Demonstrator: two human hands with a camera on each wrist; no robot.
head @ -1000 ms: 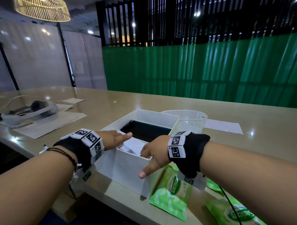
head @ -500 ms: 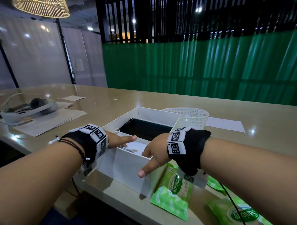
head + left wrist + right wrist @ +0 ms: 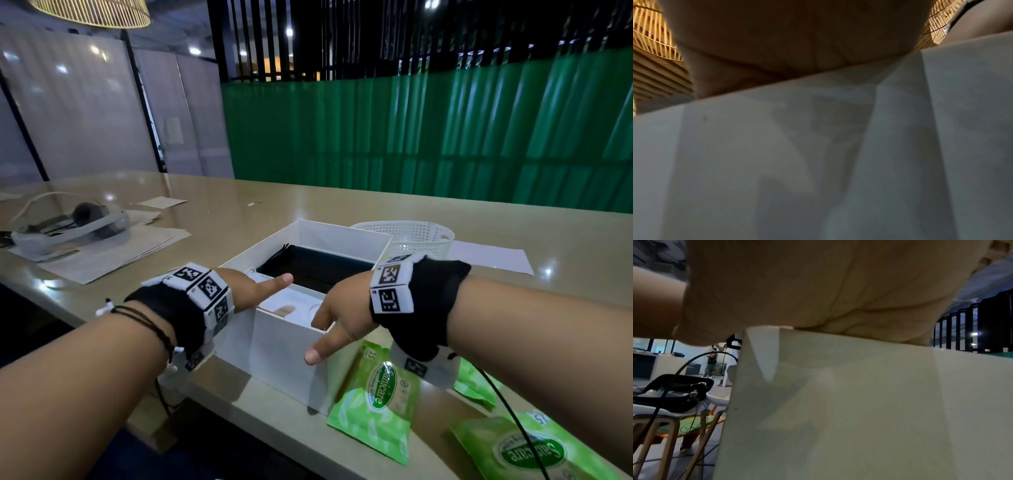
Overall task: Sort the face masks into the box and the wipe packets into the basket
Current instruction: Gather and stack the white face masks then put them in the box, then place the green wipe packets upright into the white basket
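Observation:
An open white box (image 3: 281,346) stands near the table's front edge. Black masks (image 3: 315,269) lie in its far half and a white mask (image 3: 277,305) in its near half. My left hand (image 3: 255,291) reaches over the box's left wall, index finger straight, fingers down on the white mask. My right hand (image 3: 334,308) reaches in over the near right corner; its thumb points down outside the wall and its fingers are mostly hidden inside. Both wrist views show a palm (image 3: 797,40) (image 3: 818,288) on the box wall (image 3: 818,162) (image 3: 859,402). Green wipe packets (image 3: 376,401) (image 3: 527,455) (image 3: 476,380) lie right of the box. The white basket (image 3: 407,236) stands behind it.
A headset (image 3: 68,226) on loose papers (image 3: 113,253) lies at the far left. A white sheet (image 3: 493,257) sits right of the basket. A black cable (image 3: 507,411) runs from my right wrist across the packets. The table edge (image 3: 239,428) is just below the box.
The white mask, which stuck up above the near wall, now lies lower inside the box. Both hands have sunk slightly with it.

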